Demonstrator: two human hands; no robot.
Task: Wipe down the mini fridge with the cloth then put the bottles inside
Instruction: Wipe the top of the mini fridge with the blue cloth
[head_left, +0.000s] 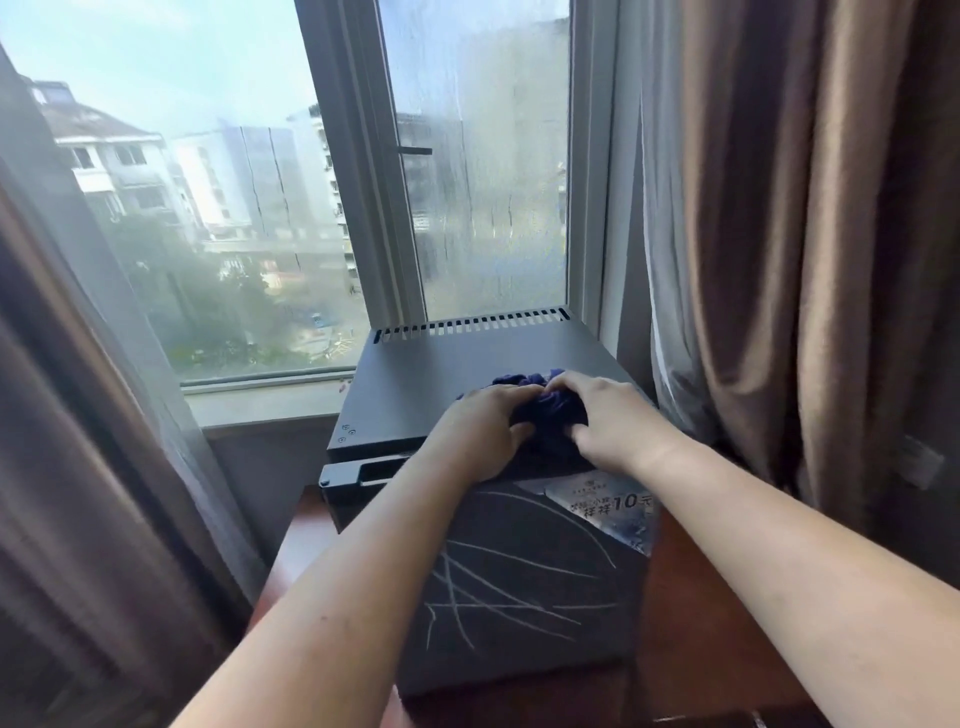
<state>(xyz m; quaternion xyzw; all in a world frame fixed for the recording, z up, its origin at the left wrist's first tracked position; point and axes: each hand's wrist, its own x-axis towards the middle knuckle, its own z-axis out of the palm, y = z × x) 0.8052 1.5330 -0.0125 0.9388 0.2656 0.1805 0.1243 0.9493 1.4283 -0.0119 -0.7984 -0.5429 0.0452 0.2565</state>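
Window (249, 218) w/ streaked glass fills the bkgd, brown curtains (810, 234) at both sides, blocks of flats outside. Under the sill a black mini fridge (441, 374) stands on a reddish-brown wooden surface (691, 623), its vent slots along the back edge by the glass, door facing the camera; door shut, white scratch-like lines across it and a sticker (608, 506) at its upper right corner.

Both hands on the fridge top, near the front edge. Left hand (485, 431) curled, fingers bent round the left side of a bunched dark blue cloth (545, 410), thumb tucked in underneath. Right hand (605, 415) likewise curled, gripping the cloth's right side; fingertips of the two hands nearly meet over it. Cloth is crumpled into a lump, no clear long axis, resting on the top panel right of centre. Bottles not in view.
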